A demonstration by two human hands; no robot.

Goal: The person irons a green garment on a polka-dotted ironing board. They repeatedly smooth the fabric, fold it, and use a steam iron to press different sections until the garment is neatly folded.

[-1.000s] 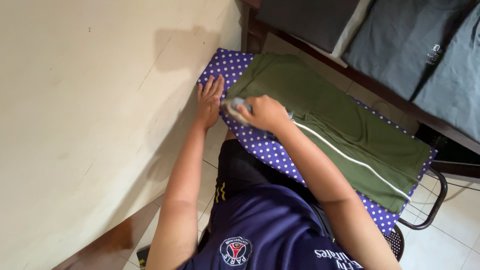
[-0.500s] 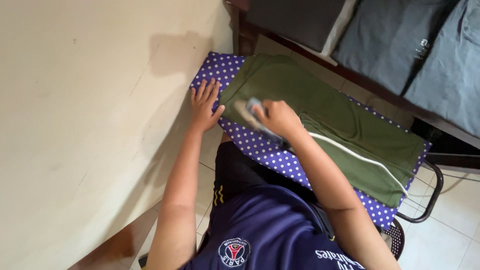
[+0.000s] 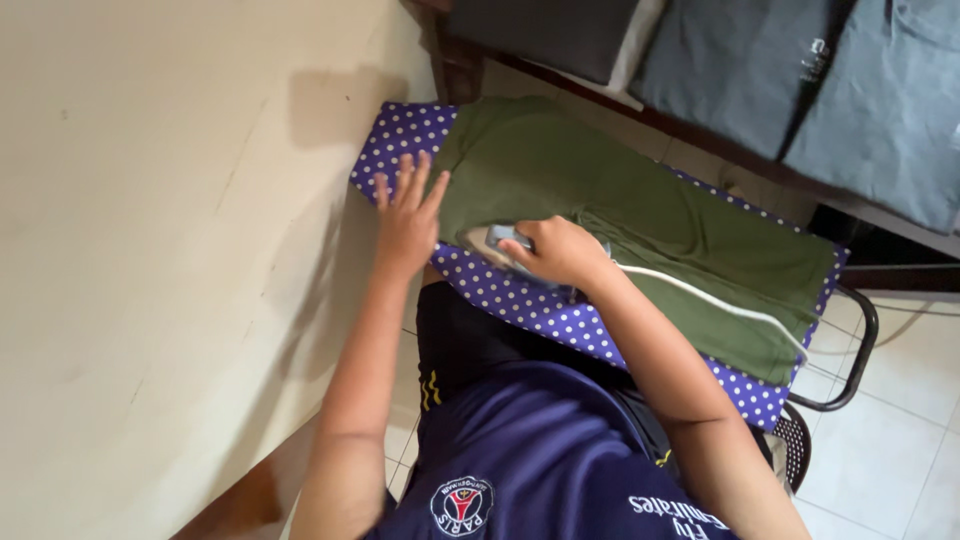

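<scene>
An olive green garment (image 3: 640,215) lies spread along an ironing board with a purple cover dotted white (image 3: 520,305). My right hand (image 3: 555,250) grips a grey electric iron (image 3: 490,240) resting on the garment's near edge, and its white cord (image 3: 710,300) trails right along my forearm. My left hand (image 3: 408,215) lies flat with fingers spread at the board's left end, its fingertips touching the garment's edge.
A cream wall (image 3: 170,240) runs close along the left. Dark grey folded clothes (image 3: 800,70) lie on a dark wooden surface behind the board. A black metal frame (image 3: 860,350) sticks out at the board's right end over a white tiled floor (image 3: 880,460).
The iron has slid right and further onto the green garment's near edge. My left hand has stayed flat at the board's left end. The camera view has shifted left.
</scene>
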